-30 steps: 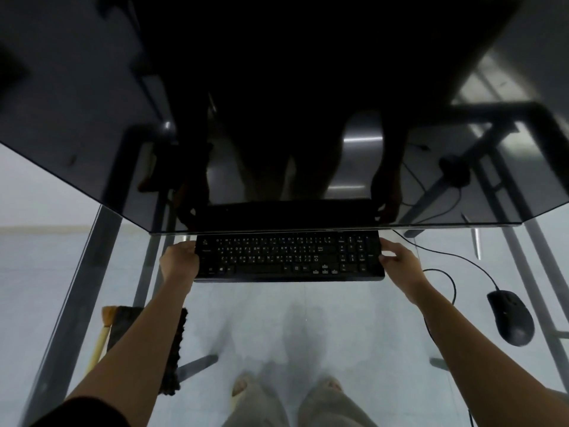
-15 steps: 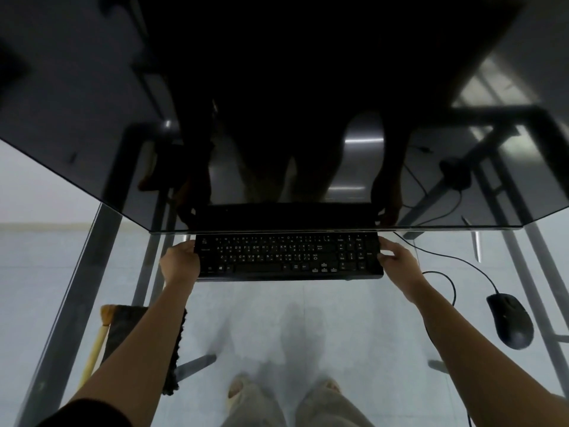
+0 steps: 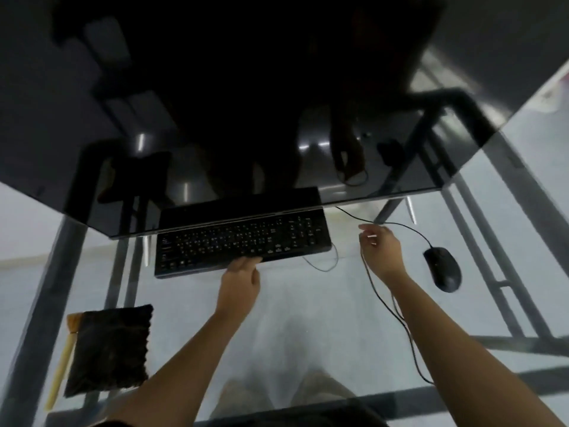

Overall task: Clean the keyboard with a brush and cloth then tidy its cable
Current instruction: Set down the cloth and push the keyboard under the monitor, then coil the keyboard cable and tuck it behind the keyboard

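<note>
Glass desk is occupied by the black keyboard, whose front edge is touched by the left hand; the cable is pinched in the right hand; cloth and brush are lying left

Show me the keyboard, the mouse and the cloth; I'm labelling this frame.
keyboard [image 3: 240, 241], head view, middle of the key area.
mouse [image 3: 443, 268], head view, centre of its back.
cloth [image 3: 109, 349], head view, middle of the dark fabric.
</note>
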